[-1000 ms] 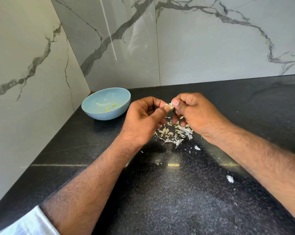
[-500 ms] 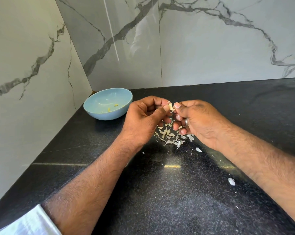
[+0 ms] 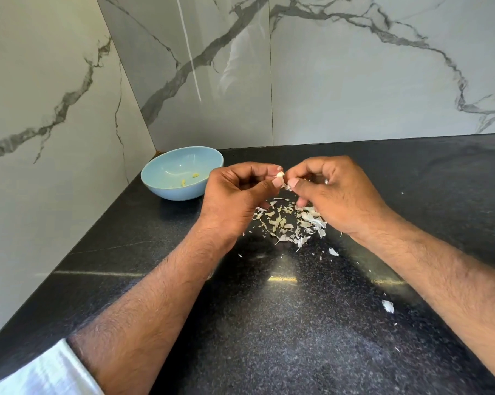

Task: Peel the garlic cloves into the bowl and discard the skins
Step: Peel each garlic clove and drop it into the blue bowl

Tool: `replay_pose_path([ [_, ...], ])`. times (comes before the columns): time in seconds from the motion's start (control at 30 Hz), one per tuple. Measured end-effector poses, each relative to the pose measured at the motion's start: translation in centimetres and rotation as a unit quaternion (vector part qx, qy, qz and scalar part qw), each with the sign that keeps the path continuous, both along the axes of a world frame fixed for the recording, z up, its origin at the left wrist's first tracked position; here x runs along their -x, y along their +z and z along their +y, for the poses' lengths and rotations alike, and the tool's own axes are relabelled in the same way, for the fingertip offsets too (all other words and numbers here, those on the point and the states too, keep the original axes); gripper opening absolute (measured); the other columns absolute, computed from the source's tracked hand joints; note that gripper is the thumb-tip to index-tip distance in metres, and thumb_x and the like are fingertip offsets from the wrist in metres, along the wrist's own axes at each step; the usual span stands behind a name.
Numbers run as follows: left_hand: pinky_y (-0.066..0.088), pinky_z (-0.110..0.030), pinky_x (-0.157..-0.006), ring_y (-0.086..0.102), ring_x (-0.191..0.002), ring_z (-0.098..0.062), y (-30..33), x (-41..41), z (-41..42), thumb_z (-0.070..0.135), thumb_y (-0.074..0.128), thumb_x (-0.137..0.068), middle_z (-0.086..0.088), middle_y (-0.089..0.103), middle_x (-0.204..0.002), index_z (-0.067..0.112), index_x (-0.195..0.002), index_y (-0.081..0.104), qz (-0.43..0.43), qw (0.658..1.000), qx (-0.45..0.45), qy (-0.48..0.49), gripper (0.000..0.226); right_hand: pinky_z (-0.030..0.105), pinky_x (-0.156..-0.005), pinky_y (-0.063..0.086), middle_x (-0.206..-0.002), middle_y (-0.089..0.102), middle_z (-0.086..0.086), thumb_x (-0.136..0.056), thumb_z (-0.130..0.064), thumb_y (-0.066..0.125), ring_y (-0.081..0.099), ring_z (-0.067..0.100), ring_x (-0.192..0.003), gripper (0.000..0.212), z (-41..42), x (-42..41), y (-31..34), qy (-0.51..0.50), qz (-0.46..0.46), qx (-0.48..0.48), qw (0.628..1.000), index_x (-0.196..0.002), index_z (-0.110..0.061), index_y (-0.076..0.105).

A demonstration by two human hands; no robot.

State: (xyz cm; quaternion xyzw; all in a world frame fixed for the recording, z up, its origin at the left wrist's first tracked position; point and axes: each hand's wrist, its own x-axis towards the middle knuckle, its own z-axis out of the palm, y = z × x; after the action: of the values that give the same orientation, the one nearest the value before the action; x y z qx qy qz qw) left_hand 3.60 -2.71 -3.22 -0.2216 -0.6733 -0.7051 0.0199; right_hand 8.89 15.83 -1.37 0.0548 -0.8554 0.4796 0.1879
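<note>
A small pale garlic clove (image 3: pixel 280 174) is pinched between the thumb and forefinger of my left hand (image 3: pixel 234 195), above the black counter. My right hand (image 3: pixel 337 195) meets it from the right, its thumb and fingertips pinching at the clove's skin. Under both hands lies a pile of white garlic skins (image 3: pixel 291 223). A light blue bowl (image 3: pixel 160 189) stands to the left in the corner, with a few small peeled cloves (image 3: pixel 183 182) on its bottom. Most of the clove is hidden by my fingers.
The black speckled counter (image 3: pixel 269 323) meets marble walls at the left and back. Loose skin flakes lie apart from the pile, one (image 3: pixel 333 251) just right of it and one (image 3: pixel 387 306) nearer me by my right forearm.
Both hands stay together on the clove. My right hand has turned slightly, so its fingers and a ring now show more. The skins and bowl have not moved.
</note>
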Motion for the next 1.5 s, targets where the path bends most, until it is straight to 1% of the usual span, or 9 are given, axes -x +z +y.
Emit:
replay_pose_path([
  [0.2,0.066,-0.041,-0.075,0.077,-0.084,-0.024,-0.3,0.2,0.0,0.008,0.082,-0.093,-0.002,0.081,-0.098,0.01,-0.11,0.083,0.092,0.992,0.082,0.031,0.017,0.053,-0.058,0.06,-0.07,0.074,-0.005,-0.097,-0.036,0.073,0.073,0.03,-0.065,0.009,0.5,0.1,0.0,0.014,0.051,-0.069,0.996,-0.092,-0.034,0.08],
  [0.37,0.062,-0.027,-0.078,0.076,-0.086,-0.009,-0.1,-0.2,0.0,0.013,0.084,-0.092,0.006,0.081,-0.095,0.013,-0.108,0.085,0.165,0.975,0.13,0.072,0.016,0.056,-0.048,0.056,-0.069,0.074,0.001,-0.099,-0.03,0.071,0.071,0.036,-0.062,0.011,0.4,0.4,-0.4,0.007,0.065,-0.083,0.994,-0.091,-0.033,0.078],
  [0.57,0.061,-0.023,-0.076,0.075,-0.085,-0.009,0.0,-0.3,0.2,0.013,0.085,-0.09,0.007,0.079,-0.092,0.014,-0.102,0.086,0.263,0.939,0.184,0.125,0.011,0.038,-0.037,0.045,-0.061,0.068,0.0,-0.099,-0.023,0.07,0.058,0.024,-0.048,0.016,0.1,0.5,-0.6,0.0,0.064,-0.124,0.99,-0.084,-0.026,0.075],
  [0.67,0.064,-0.029,-0.077,0.076,-0.085,-0.011,0.0,-0.4,0.2,0.013,0.085,-0.09,0.007,0.079,-0.093,0.015,-0.101,0.085,0.249,0.945,0.177,0.121,0.012,0.031,-0.038,0.035,-0.059,0.065,0.001,-0.1,-0.02,0.069,0.045,0.011,-0.043,0.017,-0.1,0.6,-1.0,-0.003,0.052,-0.12,0.991,-0.085,-0.025,0.075],
  [0.77,0.065,-0.032,-0.075,0.077,-0.081,-0.011,-0.1,-0.4,0.3,0.013,0.087,-0.088,0.008,0.081,-0.09,0.014,-0.099,0.084,0.2,0.963,0.143,0.111,0.012,0.035,-0.042,0.048,-0.066,0.073,-0.003,-0.101,-0.022,0.068,0.064,0.019,-0.051,0.015,-0.1,0.6,-1.0,-0.006,0.05,-0.085,0.995,-0.092,-0.029,0.078],
  [0.9,0.064,-0.033,-0.071,0.075,-0.076,-0.016,-0.2,-0.2,0.4,0.009,0.088,-0.086,0.003,0.078,-0.086,0.014,-0.099,0.079,0.187,0.97,0.11,0.109,0.016,0.025,-0.051,0.055,-0.068,0.075,-0.009,-0.101,-0.022,0.07,0.07,0.0,-0.058,0.012,-0.2,0.5,-0.9,-0.009,0.045,-0.061,0.997,-0.096,-0.026,0.079],
  [1.03,0.061,-0.022,-0.068,0.074,-0.075,-0.011,0.0,-0.7,0.6,0.01,0.089,-0.086,0.004,0.077,-0.086,0.014,-0.1,0.077,0.2,0.965,0.126,0.109,0.019,0.043,-0.043,0.052,-0.066,0.072,0.0,-0.101,-0.024,0.068,0.064,0.029,-0.055,0.019,-0.3,0.5,-0.9,-0.009,0.059,-0.095,0.994,-0.088,-0.035,0.074],
  [1.2,0.066,-0.037,-0.073,0.076,-0.076,-0.021,0.0,-0.6,0.6,0.007,0.088,-0.086,-0.001,0.077,-0.086,0.012,-0.099,0.074,0.175,0.974,0.103,0.102,0.02,0.048,-0.048,0.054,-0.067,0.072,-0.003,-0.099,-0.024,0.069,0.068,0.03,-0.06,0.016,0.3,0.6,-0.7,0.008,0.079,-0.103,0.991,-0.09,-0.034,0.076],
  [1.5,0.066,-0.034,-0.07,0.077,-0.074,-0.014,0.1,-0.8,0.6,0.004,0.087,-0.086,0.001,0.078,-0.082,0.011,-0.099,0.073,0.182,0.97,0.123,0.104,0.021,0.013,-0.048,0.041,-0.07,0.066,-0.013,-0.091,-0.023,0.077,0.06,0.006,-0.06,0.01,0.5,0.9,-1.0,-0.016,0.115,-0.163,0.98,-0.082,-0.023,0.078],
])
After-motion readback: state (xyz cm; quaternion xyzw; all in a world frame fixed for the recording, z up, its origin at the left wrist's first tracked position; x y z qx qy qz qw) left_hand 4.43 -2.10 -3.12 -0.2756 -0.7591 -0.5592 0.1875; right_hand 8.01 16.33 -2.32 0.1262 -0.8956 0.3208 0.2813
